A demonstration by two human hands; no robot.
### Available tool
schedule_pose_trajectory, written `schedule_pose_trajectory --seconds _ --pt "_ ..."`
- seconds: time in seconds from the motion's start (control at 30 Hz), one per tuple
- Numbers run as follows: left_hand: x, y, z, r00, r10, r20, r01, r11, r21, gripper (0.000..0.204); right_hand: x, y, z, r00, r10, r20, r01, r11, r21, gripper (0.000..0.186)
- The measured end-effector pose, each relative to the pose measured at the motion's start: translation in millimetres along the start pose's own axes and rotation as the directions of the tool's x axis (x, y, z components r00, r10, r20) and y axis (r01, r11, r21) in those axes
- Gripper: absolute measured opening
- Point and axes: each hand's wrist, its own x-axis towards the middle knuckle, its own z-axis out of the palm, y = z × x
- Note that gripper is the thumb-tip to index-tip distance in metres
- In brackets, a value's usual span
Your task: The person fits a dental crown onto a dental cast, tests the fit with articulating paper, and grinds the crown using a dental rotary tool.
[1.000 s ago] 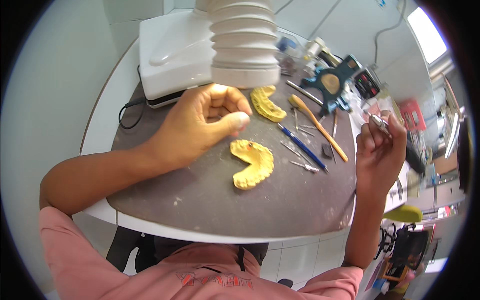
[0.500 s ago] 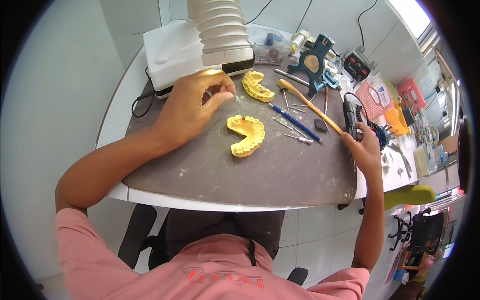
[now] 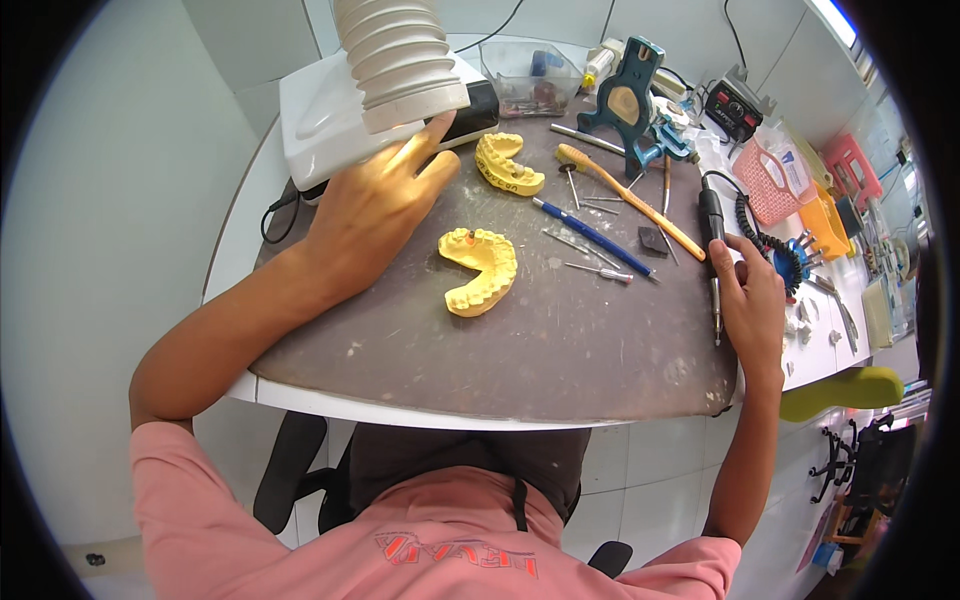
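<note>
My left hand point(image 3: 375, 210) reaches beneath the ribbed white hose point(image 3: 393, 55), its index finger extended toward the black panel point(image 3: 472, 112) of a white machine point(image 3: 320, 125); whether it touches is unclear. Its fingers are apart with nothing visibly held. My right hand point(image 3: 752, 300) grips a black rotary handpiece point(image 3: 710, 215) with a coiled cord, lying along the mat's right edge, tip pointing toward me. A yellow U-shaped dental cast point(image 3: 483, 290) lies right of my left hand; a second cast point(image 3: 508, 172) sits behind it.
Right of the casts lie a wooden-handled brush point(image 3: 645, 210), a blue pen-like tool point(image 3: 595, 235) and several metal instruments. Behind stand a teal articulator point(image 3: 615, 100), a clear bin point(image 3: 520, 100) and a control box point(image 3: 735, 110). A pink basket point(image 3: 765, 185) and orange tray point(image 3: 825, 225) are on the right.
My right hand has dropped from a raised pose to the handpiece at the mat edge, now held lower. My left hand has moved up toward the machine's panel, index finger straightening.
</note>
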Motion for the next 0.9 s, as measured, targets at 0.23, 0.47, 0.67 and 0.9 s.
schedule_pose_trajectory --seconds 0.23,0.47,0.67,0.9 --pt "5 1 2 0.990 -0.041 0.134 0.032 0.997 0.073 0.016 0 12 3 0.999 0.025 -0.045 -0.021 0.997 0.077 0.050" --pt "1 6 -8 0.993 -0.112 0.046 0.120 0.956 -0.269 0.013 -6 -30 -14 0.973 -0.095 -0.210 0.129 0.980 0.154 0.043" --pt "1 16 -28 0.870 -0.351 0.348 0.464 0.341 -0.817 0.008 1 -97 -16 0.923 -0.376 -0.083 0.383 0.874 0.301 0.019" --pt "-8 11 -23 0.798 -0.350 0.490 0.576 0.204 -0.792 0.011 17 -133 4 0.825 -0.562 0.058 0.531 0.805 0.264 0.019"
